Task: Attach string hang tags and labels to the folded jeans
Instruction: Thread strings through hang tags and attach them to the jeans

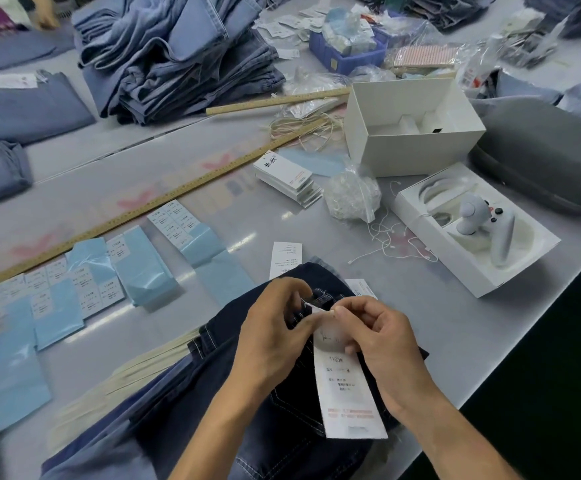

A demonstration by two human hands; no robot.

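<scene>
Dark folded jeans (233,403) lie on the table at the bottom centre. My left hand (275,327) and my right hand (379,337) meet over the waistband, at a belt loop (322,298). A long white hang tag (347,393) with printed text hangs from my right fingers, and both hands pinch its top end. The string is too fine to make out there. Another white tag (284,258) lies just beyond the jeans.
Sheets of white stickers on blue backing (109,282) lie to the left. A stack of white tags (287,176), a bag of strings (351,195), loose strings (389,240), two wooden rulers (164,199), white boxes (410,133), a controller (489,226) and piled jeans (178,57) fill the far side.
</scene>
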